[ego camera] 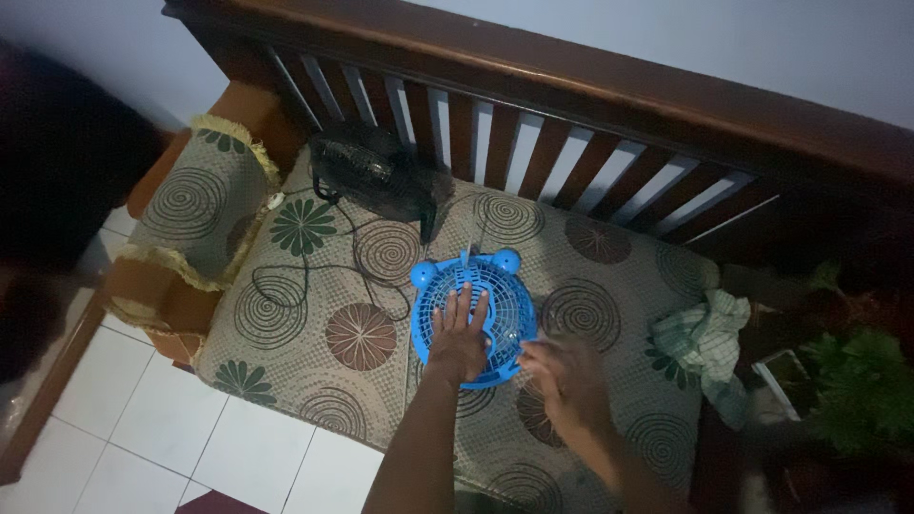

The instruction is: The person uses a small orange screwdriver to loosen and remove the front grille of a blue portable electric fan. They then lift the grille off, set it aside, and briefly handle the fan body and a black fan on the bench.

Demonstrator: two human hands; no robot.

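A small round blue fan (473,309) with a grille and two ear-like knobs lies flat on the patterned seat cushion (314,314) of a wooden bench. My left hand (459,335) rests flat on the grille, fingers spread and pointing away from me. My right hand (566,377) is blurred at the fan's right lower edge; whether it grips the rim is unclear.
A black fan (373,173) lies at the back of the cushion, its black cord (314,268) looping across the seat. A crumpled green-and-white cloth (705,335) sits at the right. The slatted wooden backrest (533,105) stands behind, white floor tiles (171,428) are on the left, and green leaves (857,381) on the right.
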